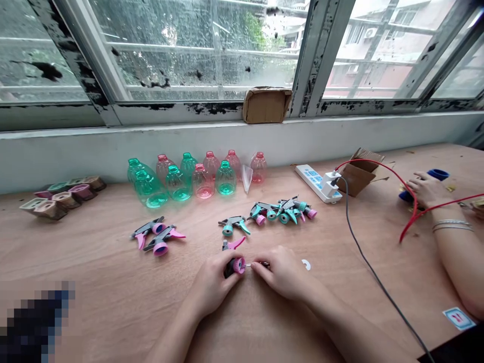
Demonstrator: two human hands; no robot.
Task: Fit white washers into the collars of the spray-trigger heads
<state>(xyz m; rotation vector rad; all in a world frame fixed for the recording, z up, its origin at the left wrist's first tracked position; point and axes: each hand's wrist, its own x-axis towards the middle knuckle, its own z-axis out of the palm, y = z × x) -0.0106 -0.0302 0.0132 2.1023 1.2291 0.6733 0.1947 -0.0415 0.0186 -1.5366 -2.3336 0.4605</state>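
Note:
My left hand [217, 280] is closed around a spray trigger head [239, 265] with a pink collar and pink lever, its collar facing right. In my right hand [282, 272] is a thin metal-tipped tool [248, 265] like tweezers or a small screwdriver, held in a pinch; its tip reaches the collar's opening. Most of the tool is hidden by my fingers. Just beyond my hands lies a teal spray head [233, 225], with a pile of teal and pink spray heads [289, 210] behind to the right. Two pink-and-grey spray heads [161, 237] rest at the left.
Green and pink bottles [204, 184] stand along the wall, left of a power strip [317, 182]. Small trays [66, 198] sit far left. A cardboard box [361, 174], grey cable [359, 247] and red cable [404, 232] are right, near another person's hand [425, 189]. A white piece [306, 264] lies nearby.

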